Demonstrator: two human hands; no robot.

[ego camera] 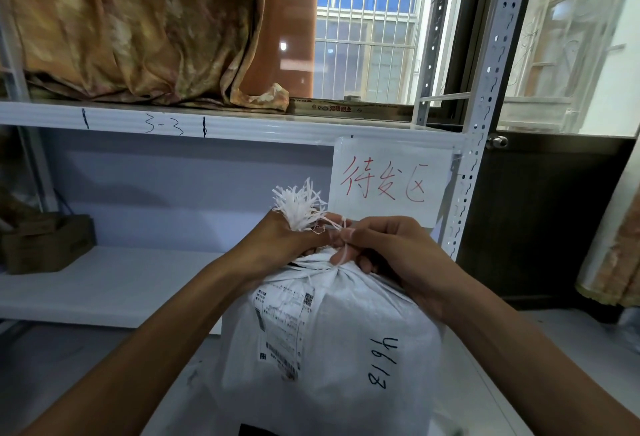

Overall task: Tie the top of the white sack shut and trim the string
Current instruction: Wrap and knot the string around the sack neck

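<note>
The white sack (pixel 346 349) stands upright in front of the metal shelving (pixel 214 123), right under the person's arms, its mouth gathered into a neck with a frayed tuft (pixel 301 205) of woven strips sticking up above it; the left hand (pixel 284 241) is curled round that bunched neck just below the tuft, holding it closed; the right hand (pixel 388 248) is closed too, thumb and forefinger pinching the thin white string (pixel 341 257), which runs down from the pinch to a turn wrapped round the neck; the two hands touch at the fingertips. A printed shipping label (pixel 282 328) with barcodes and a small square code is stuck on the sack's front, its text too small to read; beside it a black handwritten number runs sideways down the sack, seemingly 46118, though the last digits are uncertain. On the shelf's front edge "3-3" is written by hand between two black tick marks; a white paper sign (pixel 391 179) hangs from that edge with three red handwritten characters, 待发区. A patterned brownish curtain cloth (pixel 121 37) lies heaped on the upper shelf; next to it is a flat strip (pixel 343 109) with small red printed Chinese characters, not clearly legible; a brown cardboard box (pixel 48 243) sits on the lower shelf at the left.
</note>
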